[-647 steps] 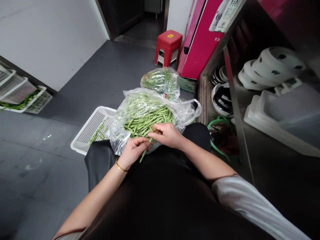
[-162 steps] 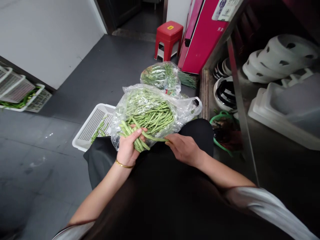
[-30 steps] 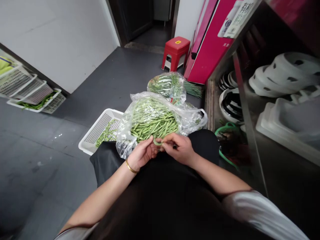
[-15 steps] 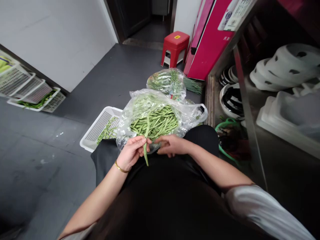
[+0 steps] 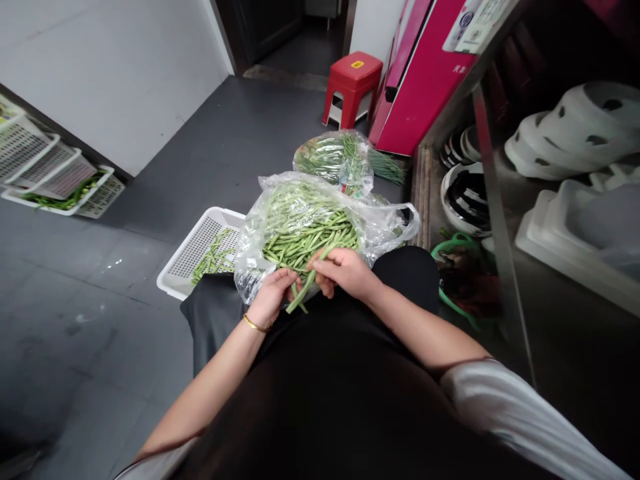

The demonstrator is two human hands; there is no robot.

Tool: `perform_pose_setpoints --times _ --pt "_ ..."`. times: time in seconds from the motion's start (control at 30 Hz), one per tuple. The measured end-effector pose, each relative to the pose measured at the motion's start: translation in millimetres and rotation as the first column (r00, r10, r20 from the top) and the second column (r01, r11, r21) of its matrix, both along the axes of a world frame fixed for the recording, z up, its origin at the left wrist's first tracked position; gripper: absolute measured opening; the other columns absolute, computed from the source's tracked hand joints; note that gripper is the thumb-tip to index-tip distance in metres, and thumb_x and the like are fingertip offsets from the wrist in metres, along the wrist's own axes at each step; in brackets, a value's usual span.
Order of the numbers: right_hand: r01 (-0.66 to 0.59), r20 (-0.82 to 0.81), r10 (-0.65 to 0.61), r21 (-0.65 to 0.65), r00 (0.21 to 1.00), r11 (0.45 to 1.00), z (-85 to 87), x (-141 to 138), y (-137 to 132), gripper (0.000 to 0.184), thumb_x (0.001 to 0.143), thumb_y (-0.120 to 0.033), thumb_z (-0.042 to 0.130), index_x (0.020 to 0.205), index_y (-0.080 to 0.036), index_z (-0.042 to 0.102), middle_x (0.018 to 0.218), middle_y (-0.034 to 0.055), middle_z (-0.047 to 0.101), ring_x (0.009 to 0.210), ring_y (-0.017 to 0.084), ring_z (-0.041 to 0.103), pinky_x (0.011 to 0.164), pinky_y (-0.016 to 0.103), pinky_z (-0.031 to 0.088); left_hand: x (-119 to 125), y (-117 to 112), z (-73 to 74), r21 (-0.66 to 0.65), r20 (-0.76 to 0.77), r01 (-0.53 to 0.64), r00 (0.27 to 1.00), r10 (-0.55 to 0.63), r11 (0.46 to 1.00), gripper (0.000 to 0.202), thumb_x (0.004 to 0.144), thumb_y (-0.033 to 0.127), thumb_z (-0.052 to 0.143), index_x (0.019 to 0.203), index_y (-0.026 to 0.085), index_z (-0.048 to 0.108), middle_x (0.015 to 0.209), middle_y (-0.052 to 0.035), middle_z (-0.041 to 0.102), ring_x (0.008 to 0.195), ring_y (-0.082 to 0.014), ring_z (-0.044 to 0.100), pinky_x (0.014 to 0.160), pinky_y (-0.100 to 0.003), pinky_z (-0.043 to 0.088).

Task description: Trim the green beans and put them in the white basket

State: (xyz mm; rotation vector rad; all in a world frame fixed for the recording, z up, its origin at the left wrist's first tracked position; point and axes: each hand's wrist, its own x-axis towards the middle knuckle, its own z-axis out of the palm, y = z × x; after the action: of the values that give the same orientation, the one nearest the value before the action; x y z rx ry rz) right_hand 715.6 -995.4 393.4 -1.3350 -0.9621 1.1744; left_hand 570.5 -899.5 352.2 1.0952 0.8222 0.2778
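Note:
In front of my lap sits a clear plastic bag [image 5: 251,250] full of green beans [image 5: 320,230], its mouth turned toward me. My left hand [image 5: 273,293], with a gold bangle at the wrist, is closed on green beans at the bag's near edge. My right hand [image 5: 343,272] pinches a long green bean [image 5: 303,293] that slants down between the hands. Fingers partly cover the beans, so I cannot tell exactly how many each hand holds. To the left, a white perforated basket [image 5: 183,257] has a few green beans lying in it.
Behind the bag lies another plastic bag of greens [image 5: 333,157]. A red stool [image 5: 353,87] stands near a pink cabinet [image 5: 417,87]. Stacked white baskets [image 5: 50,163] are at far left. A metal shelf [image 5: 500,220] with white containers and a green-rimmed basket [image 5: 443,250] line the right.
My right hand has moved up and left and now pinches a bean. My left hand has shifted slightly right, and the bean that stood upright in it now slants between both hands.

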Motion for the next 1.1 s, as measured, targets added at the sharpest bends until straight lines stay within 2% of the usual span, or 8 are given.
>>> perform_pose_setpoints --times 0.07,0.17,0.3,0.4,0.53,0.8,0.93,1.1 --pt "-0.040 -0.202 0.011 -0.139 0.979 0.990 -15.3 5.0 8.8 0.030 0.079 -0.043 0.056 0.084 -0.013 0.055 0.056 -0.0031 0.055 0.039 0.009 0.051 0.035 0.021 0.042 0.5 -1.7 11.2 -0.166 0.095 0.099 0.992 -0.084 0.981 0.026 0.073 0.039 0.064 0.074 0.013 0.058 0.062 -0.0033 0.060 0.051 -0.0136 0.055 0.045 -0.023 0.043" --pt "-0.085 -0.224 0.049 -0.155 0.973 0.984 -32.2 12.0 17.0 0.031 0.078 -0.043 0.058 0.088 -0.014 0.053 0.055 -0.0049 0.054 0.039 0.009 0.050 0.035 0.020 0.042 0.5 -5.1 25.5 -0.275 0.167 0.279 0.956 -0.240 0.920 0.027 0.076 0.037 0.063 0.085 0.012 0.058 0.058 -0.0008 0.055 0.040 -0.0086 0.046 0.035 -0.018 0.035" --pt "-0.014 0.252 0.004 0.039 0.968 0.999 -35.6 8.2 7.1 0.028 0.089 -0.039 0.043 0.096 -0.015 0.054 0.057 -0.0023 0.055 0.046 0.010 0.052 0.043 0.022 0.044 1.6 -12.6 18.0 -0.249 0.097 0.181 0.982 -0.161 0.952 0.022 0.074 0.032 0.066 0.075 0.014 0.053 0.048 0.0067 0.041 0.034 -0.0022 0.027 0.031 -0.013 0.017" --pt "-0.144 0.618 -0.030 0.230 0.785 0.962 -33.3 -8.3 -7.9 0.025 0.089 -0.035 0.044 0.090 -0.015 0.059 0.070 0.0050 0.060 0.066 0.014 0.058 0.058 0.026 0.046 5.1 -18.2 4.0 -0.109 0.034 -0.031 0.999 0.035 0.994 0.024 0.072 0.033 0.066 0.069 0.016 0.049 0.046 0.0067 0.044 0.033 -0.0034 0.032 0.032 -0.014 0.022" --pt "-0.431 0.822 -0.023 0.321 0.569 0.843 -35.0 -26.0 -15.5 0.024 0.093 -0.030 0.040 0.090 -0.014 0.058 0.080 0.0077 0.061 0.079 0.015 0.058 0.070 0.026 0.046 7.8 -18.7 1.7 -0.144 0.033 -0.205 0.977 0.212 0.968 0.028 0.067 0.035 0.068 0.069 0.016 0.047 0.055 0.0028 0.055 0.045 -0.0078 0.050 0.042 -0.017 0.039" --pt "-0.146 0.935 -0.118 0.176 0.335 0.974 -42.3 -7.2 -4.5 0.045 0.092 -0.051 0.034 0.084 -0.013 0.056 0.076 0.0074 0.058 0.065 0.013 0.054 0.054 0.023 0.034 3.4 -23.2 14.5 -0.048 0.030 -0.015 0.999 0.017 0.999 0.031 0.076 0.041 0.062 0.072 0.019 0.040 0.046 0.0099 0.037 0.032 -0.0031 0.026 0.030 -0.013 0.016" --pt "-0.278 0.918 0.031 0.087 0.395 0.957 -43.2 1.3 -8.3 0.045 0.094 -0.046 0.032 0.073 -0.015 0.056 0.066 0.0054 0.058 0.059 0.013 0.053 0.051 0.023 0.031 -6.1 -19.3 14.7 0.033 -0.005 0.165 0.986 -0.164 0.986 0.030 0.079 0.044 0.059 0.076 0.018 0.043 0.051 0.0072 0.044 0.035 -0.0030 0.030 0.032 -0.013 0.017" --pt "-0.437 0.510 0.330 0.102 0.794 0.894 -25.3 -1.2 -29.4 0.045 0.095 -0.044 0.029 0.071 -0.016 0.056 0.053 -0.0014 0.056 0.047 0.008 0.052 0.049 0.019 0.036 -21.6 -20.6 12.8 -0.065 0.092 0.455 0.889 -0.449 0.888 0.026 0.079 0.039 0.062 0.082 0.017 0.049 0.059 0.0032 0.048 0.039 -0.0033 0.033 0.034 -0.015 0.019"
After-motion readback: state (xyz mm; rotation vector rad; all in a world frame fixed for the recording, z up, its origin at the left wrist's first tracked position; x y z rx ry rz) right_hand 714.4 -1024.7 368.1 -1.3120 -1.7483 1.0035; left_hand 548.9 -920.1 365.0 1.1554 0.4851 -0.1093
